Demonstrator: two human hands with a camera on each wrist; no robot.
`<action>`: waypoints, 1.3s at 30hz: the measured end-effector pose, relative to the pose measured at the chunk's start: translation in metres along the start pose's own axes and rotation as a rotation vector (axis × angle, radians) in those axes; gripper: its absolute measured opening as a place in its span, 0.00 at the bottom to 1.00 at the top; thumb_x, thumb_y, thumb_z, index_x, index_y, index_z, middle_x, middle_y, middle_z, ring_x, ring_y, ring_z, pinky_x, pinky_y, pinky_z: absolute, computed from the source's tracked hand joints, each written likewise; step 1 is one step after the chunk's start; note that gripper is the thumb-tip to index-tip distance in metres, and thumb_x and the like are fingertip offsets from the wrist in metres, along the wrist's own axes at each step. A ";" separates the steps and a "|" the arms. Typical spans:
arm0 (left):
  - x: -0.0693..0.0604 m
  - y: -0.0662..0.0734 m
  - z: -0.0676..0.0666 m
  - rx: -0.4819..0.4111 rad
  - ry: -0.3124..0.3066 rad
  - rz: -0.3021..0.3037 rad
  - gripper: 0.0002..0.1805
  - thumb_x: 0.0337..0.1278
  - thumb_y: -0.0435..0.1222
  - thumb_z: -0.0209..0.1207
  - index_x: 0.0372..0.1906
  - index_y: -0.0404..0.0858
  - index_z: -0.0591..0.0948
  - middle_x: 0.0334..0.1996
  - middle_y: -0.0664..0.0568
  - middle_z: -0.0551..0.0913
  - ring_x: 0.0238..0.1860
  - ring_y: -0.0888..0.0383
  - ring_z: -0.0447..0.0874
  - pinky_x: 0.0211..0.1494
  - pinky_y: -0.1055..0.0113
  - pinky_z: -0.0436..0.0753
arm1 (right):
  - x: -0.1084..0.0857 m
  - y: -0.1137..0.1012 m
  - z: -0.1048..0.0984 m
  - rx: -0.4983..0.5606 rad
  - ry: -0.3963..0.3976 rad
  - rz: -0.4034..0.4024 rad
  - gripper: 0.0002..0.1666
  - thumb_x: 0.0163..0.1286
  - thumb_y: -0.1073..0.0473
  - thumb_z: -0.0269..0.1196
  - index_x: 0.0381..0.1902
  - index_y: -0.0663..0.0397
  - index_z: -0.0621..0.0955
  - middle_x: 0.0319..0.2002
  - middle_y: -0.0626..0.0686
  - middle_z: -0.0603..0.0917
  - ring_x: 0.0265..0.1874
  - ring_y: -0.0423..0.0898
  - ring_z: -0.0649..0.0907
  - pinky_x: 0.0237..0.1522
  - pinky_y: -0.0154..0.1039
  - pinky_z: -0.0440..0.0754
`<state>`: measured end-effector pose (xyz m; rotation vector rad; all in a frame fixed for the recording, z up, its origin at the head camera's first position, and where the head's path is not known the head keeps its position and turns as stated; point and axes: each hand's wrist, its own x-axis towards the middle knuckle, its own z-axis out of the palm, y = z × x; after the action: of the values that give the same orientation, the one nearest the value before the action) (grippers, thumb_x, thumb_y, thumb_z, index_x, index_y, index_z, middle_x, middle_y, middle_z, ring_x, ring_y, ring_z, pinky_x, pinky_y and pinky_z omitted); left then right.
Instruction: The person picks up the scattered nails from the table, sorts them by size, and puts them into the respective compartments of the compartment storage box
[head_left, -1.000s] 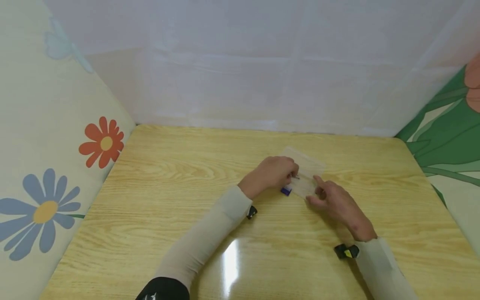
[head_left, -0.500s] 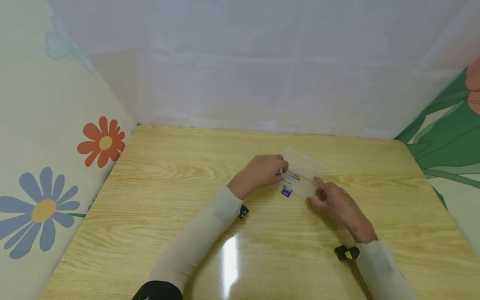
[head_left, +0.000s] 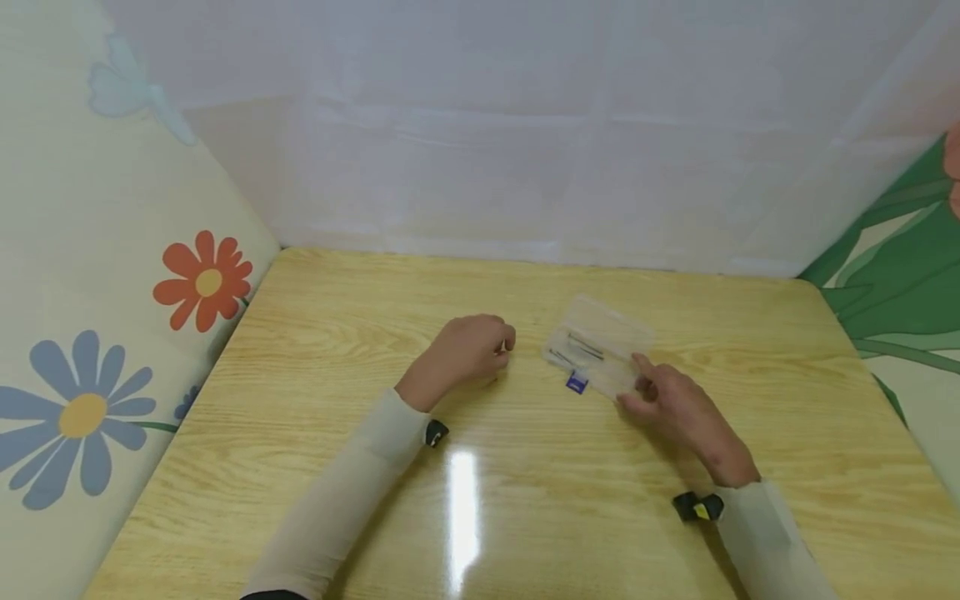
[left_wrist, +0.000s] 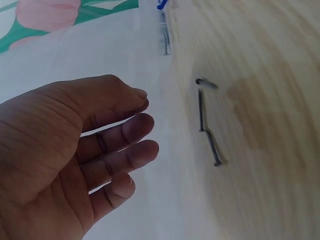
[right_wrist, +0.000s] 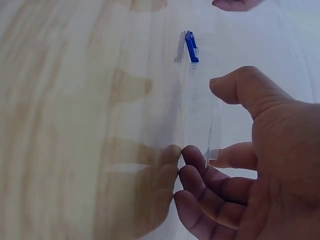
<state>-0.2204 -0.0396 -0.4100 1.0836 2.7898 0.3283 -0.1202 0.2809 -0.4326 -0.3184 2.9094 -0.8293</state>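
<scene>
A clear plastic box (head_left: 617, 377) with its lid (head_left: 609, 321) folded back lies right of the table's middle. Several dark nails (head_left: 585, 346) lie inside, and a blue latch (head_left: 576, 382) sticks out at its near side. My right hand (head_left: 678, 412) holds the box's right end between thumb and forefinger; the right wrist view shows the other fingers curled by the tabletop. Left of the box, my left hand (head_left: 465, 350) hovers empty with fingers loosely bent. In the left wrist view, loose nails (left_wrist: 201, 110) lie on the table near that hand's fingertips (left_wrist: 140, 127).
The wood-grain table (head_left: 337, 333) meets a white cloth wall (head_left: 450, 167) at the back. Flower-patterned panels (head_left: 90, 417) stand at both sides. A bright reflection lies on the near tabletop.
My left hand has drawn away from the box to the left, uncovering the nails inside. The right hand has stayed at the box's right end.
</scene>
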 end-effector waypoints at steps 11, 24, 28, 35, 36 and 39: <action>-0.024 -0.008 0.000 0.011 -0.038 -0.069 0.06 0.68 0.35 0.60 0.39 0.44 0.88 0.33 0.57 0.83 0.27 0.60 0.73 0.28 0.64 0.73 | -0.002 -0.002 0.003 0.018 -0.007 0.006 0.45 0.69 0.56 0.70 0.73 0.77 0.64 0.38 0.55 0.84 0.36 0.49 0.81 0.42 0.51 0.80; -0.046 -0.021 0.002 0.014 -0.006 -0.104 0.08 0.59 0.31 0.61 0.26 0.45 0.82 0.23 0.57 0.75 0.24 0.61 0.69 0.25 0.67 0.68 | -0.003 -0.003 0.000 0.002 0.001 -0.001 0.45 0.69 0.57 0.70 0.73 0.77 0.63 0.39 0.55 0.83 0.37 0.49 0.81 0.43 0.52 0.80; -0.050 -0.021 0.002 0.007 -0.012 -0.104 0.09 0.59 0.32 0.62 0.25 0.45 0.80 0.22 0.57 0.75 0.24 0.60 0.69 0.24 0.65 0.68 | -0.004 -0.003 -0.001 0.004 -0.007 0.011 0.46 0.69 0.56 0.69 0.73 0.77 0.63 0.39 0.55 0.83 0.37 0.50 0.81 0.43 0.52 0.80; -0.054 -0.020 0.001 0.017 -0.003 -0.117 0.07 0.59 0.31 0.63 0.28 0.45 0.84 0.27 0.58 0.80 0.26 0.60 0.72 0.27 0.64 0.73 | -0.002 -0.005 -0.002 0.001 -0.020 0.027 0.46 0.70 0.55 0.69 0.74 0.77 0.62 0.40 0.56 0.83 0.38 0.50 0.82 0.43 0.52 0.80; -0.054 -0.020 0.001 0.018 0.002 -0.115 0.07 0.59 0.31 0.63 0.28 0.45 0.84 0.27 0.58 0.80 0.26 0.60 0.72 0.27 0.63 0.73 | -0.002 -0.005 -0.003 0.001 -0.020 0.028 0.46 0.70 0.55 0.69 0.74 0.77 0.62 0.40 0.56 0.83 0.37 0.50 0.82 0.43 0.52 0.80; -0.055 -0.019 0.001 0.017 0.012 -0.106 0.08 0.59 0.30 0.63 0.27 0.45 0.83 0.26 0.57 0.80 0.26 0.59 0.73 0.27 0.62 0.75 | -0.003 -0.006 -0.003 0.008 -0.020 0.027 0.46 0.70 0.55 0.69 0.74 0.77 0.62 0.40 0.56 0.83 0.37 0.50 0.82 0.42 0.52 0.81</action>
<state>-0.1924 -0.0905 -0.4130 0.9354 2.8517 0.3010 -0.1171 0.2781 -0.4263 -0.2843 2.8843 -0.8278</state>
